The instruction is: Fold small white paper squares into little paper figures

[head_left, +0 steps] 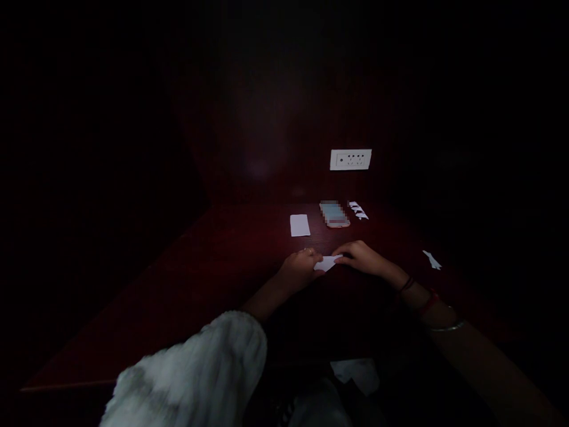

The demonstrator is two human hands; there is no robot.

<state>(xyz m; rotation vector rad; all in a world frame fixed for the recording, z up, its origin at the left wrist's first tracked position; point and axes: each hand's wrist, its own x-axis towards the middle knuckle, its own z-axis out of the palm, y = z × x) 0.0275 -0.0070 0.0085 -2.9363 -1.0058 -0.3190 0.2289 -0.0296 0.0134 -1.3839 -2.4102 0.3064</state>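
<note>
On dark red tabletop (pixel 200 284), head view: white paper piece (pixel 326 263), one, between both hands, slant-edged, apparently part-folded. Done, by look: small cluster of folded white pieces (pixel 358 211) beside phone (pixel 336 215), screen blurred out; single narrow white piece (pixel 431 260), far right, apparently folded too. Left: piece in hand, seemingly unfinished; flat white paper (pixel 300 225), seemingly unfolded, count unclear. Left hand (pixel 302 265): fingers closed on paper's left end, thumb at lower edge. Right hand (pixel 361 257): thumb and fingertips pinching right corner.
</note>
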